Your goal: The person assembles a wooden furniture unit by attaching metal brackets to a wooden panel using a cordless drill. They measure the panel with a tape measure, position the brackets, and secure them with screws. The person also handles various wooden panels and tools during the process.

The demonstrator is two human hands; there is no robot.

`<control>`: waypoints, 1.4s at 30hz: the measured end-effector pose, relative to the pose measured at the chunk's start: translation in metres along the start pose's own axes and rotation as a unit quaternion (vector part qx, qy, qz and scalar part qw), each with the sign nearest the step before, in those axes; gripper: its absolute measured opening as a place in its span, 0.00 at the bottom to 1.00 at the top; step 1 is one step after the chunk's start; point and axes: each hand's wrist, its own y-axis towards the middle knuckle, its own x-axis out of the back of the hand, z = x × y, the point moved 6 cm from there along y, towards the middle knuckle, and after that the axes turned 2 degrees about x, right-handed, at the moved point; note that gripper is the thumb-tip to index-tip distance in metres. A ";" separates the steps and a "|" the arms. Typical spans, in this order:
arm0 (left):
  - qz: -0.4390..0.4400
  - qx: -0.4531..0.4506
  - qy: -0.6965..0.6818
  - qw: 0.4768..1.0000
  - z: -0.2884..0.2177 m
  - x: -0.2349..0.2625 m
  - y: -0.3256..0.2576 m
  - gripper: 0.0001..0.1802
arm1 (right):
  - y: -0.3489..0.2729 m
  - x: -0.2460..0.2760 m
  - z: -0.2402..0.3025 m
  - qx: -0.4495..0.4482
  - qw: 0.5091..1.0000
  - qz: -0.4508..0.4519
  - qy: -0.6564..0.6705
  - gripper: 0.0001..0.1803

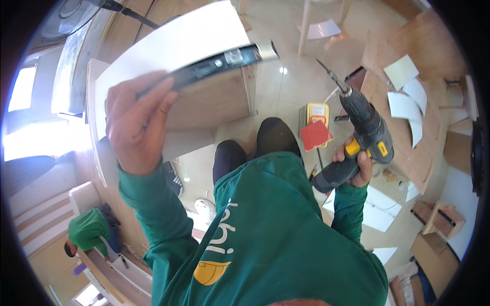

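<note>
The left hand (137,125) is raised and closed around the end of a dark metal drawer rail (219,61), which lies along the edge of a white board (168,46) belonging to a wooden cabinet (214,99). The right hand (357,166) is wrapped around the grip of a dark grey and yellow drill (362,132), held up beside the body with its bit (thin and dark) pointing up and away. Below on the tiled floor (286,76) sit a yellow box (314,112) and a red square piece (315,135), and another person in green (87,229) crouches at the lower left.
</note>
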 end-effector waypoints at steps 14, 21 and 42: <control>-0.019 -0.027 -0.040 0.999 0.023 -0.013 0.000 0.11 | -0.117 0.039 -0.045 0.045 0.996 -0.041 0.067 0.28; -0.027 -0.018 -0.056 0.998 0.021 -0.017 -0.001 0.11 | -0.155 0.067 -0.062 0.036 0.996 -0.083 0.028 0.28; 0.007 -0.048 -0.027 0.998 0.026 -0.037 0.017 0.12 | -0.161 0.092 -0.026 0.087 0.977 -0.155 0.120 0.21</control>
